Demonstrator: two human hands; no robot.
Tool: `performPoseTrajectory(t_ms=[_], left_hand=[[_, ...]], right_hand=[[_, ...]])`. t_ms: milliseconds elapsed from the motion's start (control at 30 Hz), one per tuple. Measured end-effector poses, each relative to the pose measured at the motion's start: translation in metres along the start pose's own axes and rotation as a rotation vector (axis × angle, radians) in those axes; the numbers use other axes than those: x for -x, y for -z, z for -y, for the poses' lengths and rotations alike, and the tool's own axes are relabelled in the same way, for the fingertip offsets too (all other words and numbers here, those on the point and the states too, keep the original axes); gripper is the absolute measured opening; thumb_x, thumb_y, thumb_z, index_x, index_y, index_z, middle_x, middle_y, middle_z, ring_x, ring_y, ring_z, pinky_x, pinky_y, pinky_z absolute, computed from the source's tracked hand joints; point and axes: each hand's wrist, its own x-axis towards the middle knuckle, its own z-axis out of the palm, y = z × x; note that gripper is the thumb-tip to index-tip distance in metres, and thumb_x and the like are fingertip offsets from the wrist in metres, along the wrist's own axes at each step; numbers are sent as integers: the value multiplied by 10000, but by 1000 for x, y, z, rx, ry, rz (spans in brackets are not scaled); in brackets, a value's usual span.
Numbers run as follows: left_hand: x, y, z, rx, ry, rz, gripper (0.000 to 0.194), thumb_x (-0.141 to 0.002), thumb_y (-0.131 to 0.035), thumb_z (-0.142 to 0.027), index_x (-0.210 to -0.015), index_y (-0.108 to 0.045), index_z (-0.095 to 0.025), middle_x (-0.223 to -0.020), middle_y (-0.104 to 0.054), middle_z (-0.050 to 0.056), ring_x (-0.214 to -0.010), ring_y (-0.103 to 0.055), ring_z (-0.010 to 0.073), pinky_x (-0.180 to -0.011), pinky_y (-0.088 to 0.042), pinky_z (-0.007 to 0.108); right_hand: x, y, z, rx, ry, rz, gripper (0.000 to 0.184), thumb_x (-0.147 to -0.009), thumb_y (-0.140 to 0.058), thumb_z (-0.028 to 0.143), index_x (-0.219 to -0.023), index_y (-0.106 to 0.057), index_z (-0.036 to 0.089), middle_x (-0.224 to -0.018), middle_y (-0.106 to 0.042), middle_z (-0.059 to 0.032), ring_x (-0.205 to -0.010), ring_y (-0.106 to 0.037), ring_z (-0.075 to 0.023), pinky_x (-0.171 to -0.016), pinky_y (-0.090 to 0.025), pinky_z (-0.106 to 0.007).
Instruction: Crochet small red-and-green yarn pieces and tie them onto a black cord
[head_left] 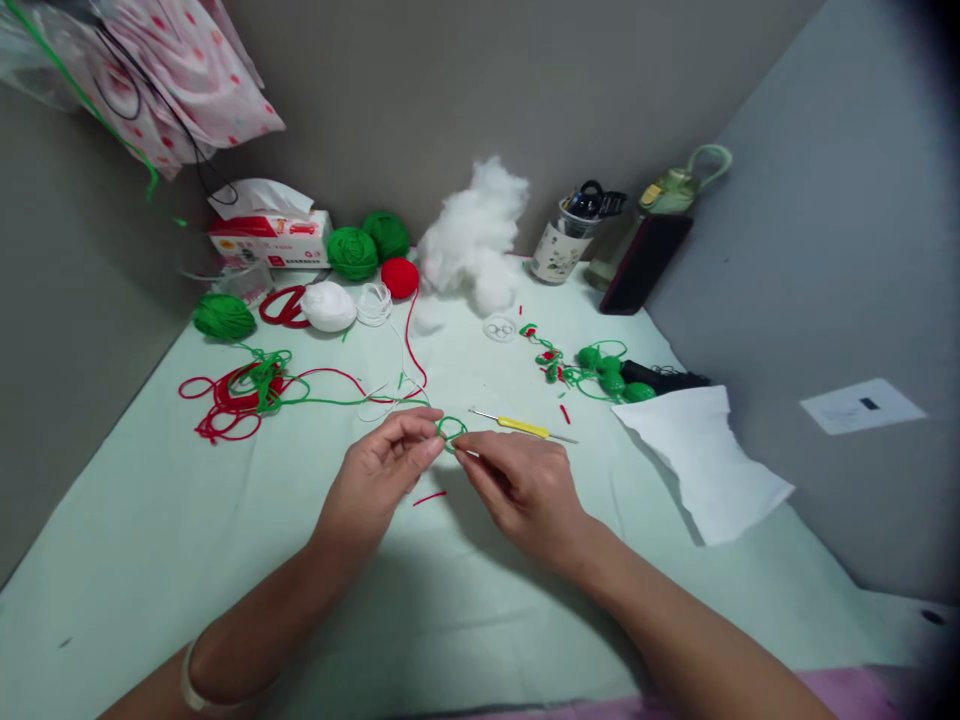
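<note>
The left hand (361, 478) and the right hand (529, 488) meet above the tabletop (420, 620), the fingers of both pinching a loop of green yarn (452, 428) held between them. Just beyond the right hand lies a hook with a yellow handle (523, 427); a short red strand (430, 497) lies below the loop.

At the back, a patterned cup (559, 252) holds dark implements (589, 200), one with a looped black handle, standing above its rim. Beside it, a translucent green bottle (670, 192) with a carrying loop stands partly behind a dark slab (646, 265); how full it is cannot be told. On the left, a tissue box (300, 245) has a white tissue (259, 198) sticking up from its top. A clear plastic container (249, 284) sits in front of it, its contents too indistinct to name. Near the white stuffing (476, 235), a small whitish round piece (500, 328) shows ring shapes.
</note>
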Motion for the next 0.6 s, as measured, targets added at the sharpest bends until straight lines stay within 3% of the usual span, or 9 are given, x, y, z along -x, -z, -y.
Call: performPoseTrajectory(t_ms=[267,500,600], left_hand=[[2,4,-2,-40,-13,11,153,-827,-720,-311,-781,-652,-182,-1191,-639,32,-564,-367,60,-583,-350,251],[-1,5,-5,185,29,-34,125,-798,-677,-179,-718,-582,-167,-969,-635,20,-713,-561,100,-665,-443,216],[-2,5,-8,298,76,-12,123,-804,-656,-157,-735,-555,-168,-928,-621,5,-649,-563,81,-575,-423,189]], right_hand=[[0,1,-1,-17,-61,31,141,-955,-542,190,-907,-675,185,-653,-669,11,-565,-584,-103,-596,-390,-222],[-4,4,-9,-144,-342,73,144,-951,-546,252,-897,-667,198,-607,-627,40,-506,-497,-82,-562,-357,-218],[-5,4,-12,-198,-454,106,155,-943,-546,284,-873,-661,209,-538,-533,63,-481,-430,-81,-551,-346,-220]])
